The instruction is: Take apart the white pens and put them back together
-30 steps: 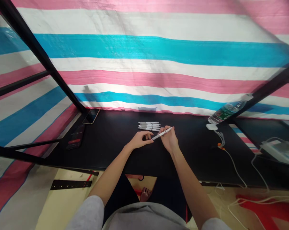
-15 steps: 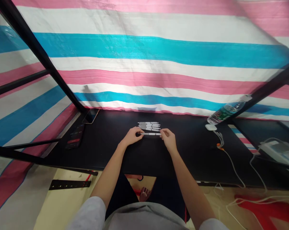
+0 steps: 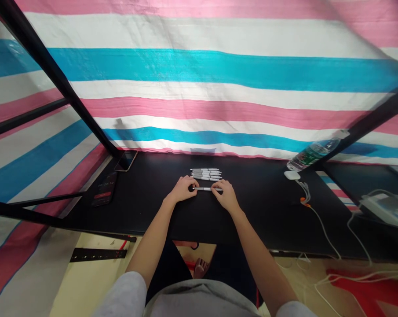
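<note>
A white and grey pen [image 3: 204,189] lies crosswise between my two hands, close above the black tabletop or on it; which of the two I cannot tell. My left hand [image 3: 184,189] pinches its left end between thumb and fingers. Around the right part of the same pen, the fingers of my right hand [image 3: 225,194] are closed. Just beyond my hands, several similar pens [image 3: 206,174] lie side by side in a row on the table, all pointing left to right.
On the black table [image 3: 146,189], two phones, one dark [image 3: 104,189] and one farther back [image 3: 126,160], lie at the left. A tilted water bottle [image 3: 312,154], a white charger [image 3: 291,175] and cables [image 3: 320,224] are at the right. Black frame bars and striped sheeting enclose the table.
The pen in my hands has come slightly nearer to me. My right hand has shifted left along it, away from its right end. The row of pens stays put.
</note>
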Available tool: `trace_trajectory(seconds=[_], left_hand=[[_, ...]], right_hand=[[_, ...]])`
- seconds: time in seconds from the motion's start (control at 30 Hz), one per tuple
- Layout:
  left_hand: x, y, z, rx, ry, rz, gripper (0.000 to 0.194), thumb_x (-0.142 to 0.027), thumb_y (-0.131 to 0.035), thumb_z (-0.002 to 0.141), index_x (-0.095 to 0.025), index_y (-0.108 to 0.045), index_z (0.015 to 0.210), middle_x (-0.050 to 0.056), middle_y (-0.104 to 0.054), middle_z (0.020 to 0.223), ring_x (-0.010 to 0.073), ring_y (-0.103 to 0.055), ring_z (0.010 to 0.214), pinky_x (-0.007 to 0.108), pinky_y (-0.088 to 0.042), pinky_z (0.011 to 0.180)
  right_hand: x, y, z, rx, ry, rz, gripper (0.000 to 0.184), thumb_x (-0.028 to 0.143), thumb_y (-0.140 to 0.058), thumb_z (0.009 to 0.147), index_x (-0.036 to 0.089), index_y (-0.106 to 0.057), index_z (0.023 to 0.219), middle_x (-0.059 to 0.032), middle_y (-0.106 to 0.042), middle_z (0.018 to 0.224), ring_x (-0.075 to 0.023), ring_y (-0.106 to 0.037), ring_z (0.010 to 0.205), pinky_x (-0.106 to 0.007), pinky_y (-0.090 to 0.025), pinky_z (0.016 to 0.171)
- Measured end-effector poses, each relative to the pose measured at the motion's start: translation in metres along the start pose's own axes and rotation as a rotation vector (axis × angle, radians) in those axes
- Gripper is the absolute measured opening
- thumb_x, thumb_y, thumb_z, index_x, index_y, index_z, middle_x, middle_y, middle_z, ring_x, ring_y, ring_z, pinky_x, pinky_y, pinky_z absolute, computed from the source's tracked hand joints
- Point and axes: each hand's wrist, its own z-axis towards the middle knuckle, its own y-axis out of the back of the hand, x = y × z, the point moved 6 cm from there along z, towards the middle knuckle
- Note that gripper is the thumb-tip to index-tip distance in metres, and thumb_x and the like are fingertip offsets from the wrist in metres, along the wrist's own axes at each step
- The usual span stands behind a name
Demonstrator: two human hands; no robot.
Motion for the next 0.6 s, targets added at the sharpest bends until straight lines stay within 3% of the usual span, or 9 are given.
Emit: trace_trajectory(seconds=[0.33, 0.6], left_hand=[[-0.0005, -0.0016, -0.0004, -0.01, -0.013, -0.093, 0.018, -0.034, -0.064, 0.079, -0.024, -0.072, 0.091, 0.005, -0.064, 0.088, 0.0227, -0.054, 0.089, 0.036, -0.035, 0.088], [0.0045, -0.0037, 0.0013, -0.018, -0.006, -0.098, 0.018, -0.035, -0.065, 0.079, -0.025, -0.074, 0.091, 0.005, -0.065, 0.085, 0.0219, -0.056, 0.087, 0.036, -0.037, 0.088]], right_hand=[[-0.0029, -0.0035, -0.0002, -0.006, 0.001, -0.019, 0.023, 0.04, -0.057, 0.087, 0.025, -0.071, 0.077, -0.0062, -0.061, 0.078, -0.0233, -0.052, 0.08, -0.039, -0.039, 0.08], [-0.0036, 0.0005, -0.0002, -0.051, -0.005, -0.013, 0.022, 0.033, -0.053, 0.088, 0.024, -0.069, 0.075, -0.006, -0.06, 0.076, -0.0227, -0.053, 0.078, -0.039, -0.042, 0.08]])
